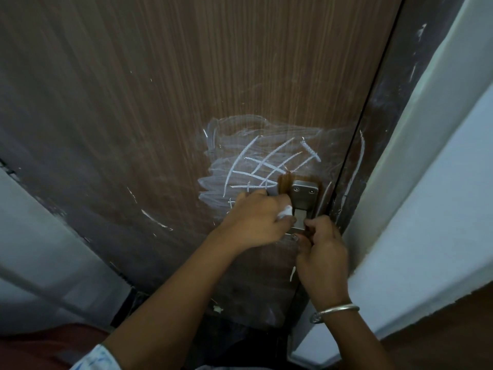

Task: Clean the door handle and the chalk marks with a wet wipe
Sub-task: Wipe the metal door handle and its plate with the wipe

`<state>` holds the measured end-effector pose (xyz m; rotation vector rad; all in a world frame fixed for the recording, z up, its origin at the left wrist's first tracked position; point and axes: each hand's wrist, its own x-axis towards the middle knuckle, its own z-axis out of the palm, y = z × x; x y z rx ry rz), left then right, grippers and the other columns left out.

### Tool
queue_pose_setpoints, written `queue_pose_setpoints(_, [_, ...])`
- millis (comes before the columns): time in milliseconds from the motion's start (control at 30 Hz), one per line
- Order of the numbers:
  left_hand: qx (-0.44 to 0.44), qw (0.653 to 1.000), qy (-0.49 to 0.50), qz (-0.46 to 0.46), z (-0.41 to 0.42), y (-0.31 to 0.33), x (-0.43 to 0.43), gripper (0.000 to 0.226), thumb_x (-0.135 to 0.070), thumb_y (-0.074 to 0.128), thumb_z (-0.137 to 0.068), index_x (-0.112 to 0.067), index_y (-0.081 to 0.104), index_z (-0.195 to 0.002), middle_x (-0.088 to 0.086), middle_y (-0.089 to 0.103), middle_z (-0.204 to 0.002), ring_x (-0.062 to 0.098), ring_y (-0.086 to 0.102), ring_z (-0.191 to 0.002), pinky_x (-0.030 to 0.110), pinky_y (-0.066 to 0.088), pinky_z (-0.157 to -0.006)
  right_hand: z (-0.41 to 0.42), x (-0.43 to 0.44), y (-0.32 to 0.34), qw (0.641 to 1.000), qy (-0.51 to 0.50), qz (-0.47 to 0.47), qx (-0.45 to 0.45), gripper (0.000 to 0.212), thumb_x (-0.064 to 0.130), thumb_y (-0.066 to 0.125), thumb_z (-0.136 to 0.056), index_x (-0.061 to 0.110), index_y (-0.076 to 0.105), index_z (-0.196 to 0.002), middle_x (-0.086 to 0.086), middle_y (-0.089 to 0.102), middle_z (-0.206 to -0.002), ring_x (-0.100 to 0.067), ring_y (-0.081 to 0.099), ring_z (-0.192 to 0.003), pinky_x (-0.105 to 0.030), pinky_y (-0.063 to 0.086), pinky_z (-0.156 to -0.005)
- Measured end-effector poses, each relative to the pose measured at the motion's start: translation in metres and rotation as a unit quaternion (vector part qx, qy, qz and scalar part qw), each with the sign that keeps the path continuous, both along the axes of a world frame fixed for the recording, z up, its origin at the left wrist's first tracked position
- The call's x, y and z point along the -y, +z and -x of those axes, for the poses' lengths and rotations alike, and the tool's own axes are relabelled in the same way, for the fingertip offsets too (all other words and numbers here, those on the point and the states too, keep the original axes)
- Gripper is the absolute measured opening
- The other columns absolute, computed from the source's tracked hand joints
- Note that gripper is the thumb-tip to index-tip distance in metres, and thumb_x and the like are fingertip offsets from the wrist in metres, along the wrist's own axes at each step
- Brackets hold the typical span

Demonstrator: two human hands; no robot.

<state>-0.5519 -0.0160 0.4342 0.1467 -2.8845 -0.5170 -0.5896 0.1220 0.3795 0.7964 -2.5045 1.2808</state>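
Two hands at the door handle: left hand pinches the wet wipe, right hand seemingly grips the handle; firm, steadied strokes would suit.
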Motion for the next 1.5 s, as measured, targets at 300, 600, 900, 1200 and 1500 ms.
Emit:
queue_pose_setpoints(300, [0.048, 0.997, 0.010, -0.055, -0.007, 0.010, 0.018, 0.027, -0.027, 0.047, -0.084, -0.028, 0.043, -0.058, -0.007, 0.044, -0.056, 0.003, 0.040, -0.055, 0.031, 0.030, -0.062, -0.003, 0.003, 0.001, 1.000, -0.009, -0.002, -0.002, 0.019, 0.001, 0.064, -0.082, 0.007, 0.056, -0.098, -0.014, 0.062, -0.095, -0.026, 0.061, -0.080, -0.022, 0.043, -0.066])
queue_pose_setpoints(600, [0.027, 0.994, 0.035, -0.095, 0.001, 0.000, -0.014, 0.018, -0.027, 0.040, -0.096, -0.014, 0.052, -0.098, 0.002, 0.054, -0.075, 0.016, 0.054, -0.066, 0.026, 0.036, -0.052, -0.007, 0.005, 0.003, 0.999, -0.025, 0.007, -0.025, 0.020, -0.002, 0.067, -0.078, 0.005, 0.056, -0.093, -0.017, 0.063, -0.091, -0.034, 0.062, -0.075, -0.024, 0.039, -0.061])
queue_pose_setpoints(900, [0.070, 0.997, -0.018, -0.029, -0.003, 0.007, -0.004, 0.009, -0.023, 0.041, -0.093, -0.022, 0.046, -0.085, 0.005, 0.050, -0.079, 0.021, 0.053, -0.070, 0.036, 0.044, -0.061, -0.003, 0.002, 0.004, 0.999, -0.007, -0.032, -0.034, 0.017, 0.002, 0.064, -0.082, 0.006, 0.053, -0.095, -0.017, 0.062, -0.090, -0.033, 0.062, -0.073, -0.035, 0.052, -0.059])
queue_pose_setpoints(1200, [0.053, 0.998, -0.023, 0.015, -0.015, 0.004, 0.019, 0.014, -0.013, 0.046, -0.089, -0.019, 0.058, -0.094, 0.006, 0.060, -0.087, 0.018, 0.056, -0.080, 0.031, 0.044, -0.067, -0.007, 0.003, 0.004, 0.997, -0.020, -0.045, -0.053, 0.020, 0.001, 0.069, -0.078, 0.007, 0.056, -0.092, -0.016, 0.064, -0.084, -0.032, 0.063, -0.066, -0.028, 0.047, -0.054])
queue_pose_setpoints(1500, [0.060, 0.998, -0.002, 0.016, -0.023, 0.010, 0.039, 0.022, -0.007, 0.048, -0.080, -0.022, 0.061, -0.090, 0.008, 0.064, -0.090, 0.024, 0.058, -0.085, 0.042, 0.050, -0.076, -0.008, 0.002, 0.009, 0.998, -0.007, -0.039, -0.047, 0.012, 0.005, 0.068, -0.080, 0.007, 0.060, -0.088, -0.013, 0.066, -0.080, -0.027, 0.064, -0.065, -0.026, 0.049, -0.057])
